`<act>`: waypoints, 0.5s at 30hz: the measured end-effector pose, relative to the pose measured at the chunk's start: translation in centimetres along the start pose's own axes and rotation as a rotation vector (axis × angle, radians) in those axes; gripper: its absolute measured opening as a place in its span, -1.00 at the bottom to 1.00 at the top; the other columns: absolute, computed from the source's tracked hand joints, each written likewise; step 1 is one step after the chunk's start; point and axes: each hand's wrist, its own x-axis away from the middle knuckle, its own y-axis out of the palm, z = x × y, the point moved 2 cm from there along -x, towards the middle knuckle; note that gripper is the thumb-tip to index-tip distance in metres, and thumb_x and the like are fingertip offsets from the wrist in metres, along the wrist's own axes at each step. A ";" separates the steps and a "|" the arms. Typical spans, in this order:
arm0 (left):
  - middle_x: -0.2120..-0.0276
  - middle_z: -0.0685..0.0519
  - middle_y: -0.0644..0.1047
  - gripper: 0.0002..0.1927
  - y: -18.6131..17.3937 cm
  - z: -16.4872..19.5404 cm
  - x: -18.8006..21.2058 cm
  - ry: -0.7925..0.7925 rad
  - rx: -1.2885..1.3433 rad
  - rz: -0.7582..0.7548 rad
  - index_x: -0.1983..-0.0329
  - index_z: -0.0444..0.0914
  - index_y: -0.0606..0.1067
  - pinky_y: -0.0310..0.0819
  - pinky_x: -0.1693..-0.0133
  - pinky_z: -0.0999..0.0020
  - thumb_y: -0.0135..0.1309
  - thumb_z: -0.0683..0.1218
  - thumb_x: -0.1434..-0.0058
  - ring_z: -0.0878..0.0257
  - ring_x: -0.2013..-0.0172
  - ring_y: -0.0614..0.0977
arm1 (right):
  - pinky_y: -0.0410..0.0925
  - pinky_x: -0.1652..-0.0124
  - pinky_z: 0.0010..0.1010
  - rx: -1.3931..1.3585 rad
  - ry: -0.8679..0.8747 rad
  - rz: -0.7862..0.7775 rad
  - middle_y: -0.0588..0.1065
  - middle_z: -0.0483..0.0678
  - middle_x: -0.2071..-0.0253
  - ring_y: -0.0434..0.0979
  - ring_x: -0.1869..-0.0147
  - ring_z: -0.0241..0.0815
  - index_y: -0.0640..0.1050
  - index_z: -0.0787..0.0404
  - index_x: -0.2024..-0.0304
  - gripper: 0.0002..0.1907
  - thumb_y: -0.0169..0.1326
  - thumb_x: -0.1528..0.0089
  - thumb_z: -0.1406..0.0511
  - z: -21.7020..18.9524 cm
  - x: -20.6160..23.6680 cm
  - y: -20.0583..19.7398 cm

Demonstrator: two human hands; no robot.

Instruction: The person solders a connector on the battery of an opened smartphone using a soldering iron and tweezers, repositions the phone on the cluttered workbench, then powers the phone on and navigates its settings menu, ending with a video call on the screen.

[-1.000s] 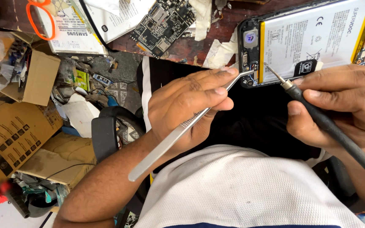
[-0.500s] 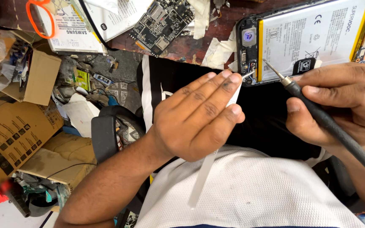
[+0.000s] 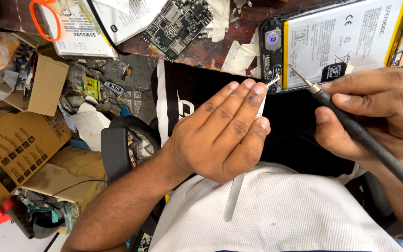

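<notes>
Left hand (image 3: 222,133), fingers together and extended, covers steel tweezers (image 3: 233,198) whose tips reach the opened phone (image 3: 336,42) at one o'clock on the bench (image 3: 201,46). Right hand (image 3: 374,114) is clamped on a black soldering iron (image 3: 364,137) (tip touching the phone's lower edge). Loose circuit board (image 3: 178,25) lies at eleven o'clock.

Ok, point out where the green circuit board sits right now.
The green circuit board lies at top centre of the head view, on the reddish workbench, left of the opened black phone.
</notes>
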 end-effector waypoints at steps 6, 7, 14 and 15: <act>0.00 -0.34 0.59 -0.95 0.0 -0.2 -0.3 0.002 0.011 0.011 0.06 -0.37 0.36 0.67 -0.14 0.01 -0.05 -0.25 -0.54 -0.13 -0.08 0.68 | 0.53 0.27 -0.40 0.002 -0.015 0.017 0.53 0.21 0.18 0.65 0.12 -0.03 0.37 0.36 0.21 -0.67 0.28 -0.12 0.47 0.0 -0.2 0.1; 0.00 -0.34 0.59 -0.94 -0.1 -0.2 -0.4 0.002 0.019 0.018 0.07 -0.37 0.36 0.67 -0.14 0.01 -0.05 -0.25 -0.54 -0.13 -0.08 0.67 | 0.53 0.27 -0.40 0.005 -0.012 0.018 0.53 0.21 0.18 0.64 0.12 -0.03 0.37 0.36 0.22 -0.67 0.28 -0.12 0.47 0.0 -0.3 0.1; -0.04 -0.28 0.58 -0.78 -1.4 0.0 -0.5 0.019 0.102 0.071 -0.10 -0.36 0.30 0.66 -0.17 0.00 -0.06 -0.09 -0.61 -0.12 -0.11 0.66 | 0.51 0.25 -0.38 -0.010 0.036 0.010 0.54 0.21 0.15 0.65 0.16 -0.04 0.38 0.35 0.22 -0.69 0.29 -0.15 0.46 -0.7 -0.4 -0.3; -0.03 -0.28 0.58 -0.75 -1.5 -0.1 -0.5 0.012 0.103 0.090 -0.12 -0.36 0.29 0.66 -0.16 -0.02 -0.06 -0.07 -0.60 -0.13 -0.10 0.66 | 0.50 0.26 -0.37 -0.001 0.031 0.018 0.54 0.21 0.16 0.64 0.17 -0.04 0.39 0.36 0.22 -0.69 0.29 -0.15 0.46 -0.7 -0.4 -0.3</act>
